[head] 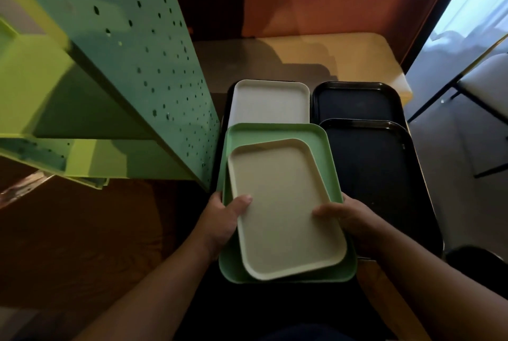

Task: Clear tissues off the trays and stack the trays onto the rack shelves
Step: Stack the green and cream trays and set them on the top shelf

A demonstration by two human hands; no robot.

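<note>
- Head view, looking straight down: two bare hands on a pair of nested trays.
- Cream tray [286, 208] lying skewed inside the green tray [321, 148], near end swung toward the right.
- Left hand [222, 219] clamped on the left edge of both trays, thumb [242, 203] curled over the rim and pressing on the cream tray's floor, other fingers hidden underneath.
- Right hand [354, 222] gripping the right edge, thumb [327, 210] laid across the cream tray's rim, fingers tucked below out of sight.
- Both grips closed round the tray edges, nothing loose.
- Beyond the green tray, a white tray [269, 101] lying flat, its near end covered by the green one.
- To the right, two black trays: far one [354, 101] and near one [368, 165], the near one overlapping the far one's near edge.
- All of it over a long dark surface; pale table [365, 52] behind.
- Green rack [154, 66] standing on the left, pegboard side panel facing the trays, a shelf [30, 71] visible in yellow-green light.
- No tissues visible on any tray.
- White chair [486, 82] at the right edge.
</note>
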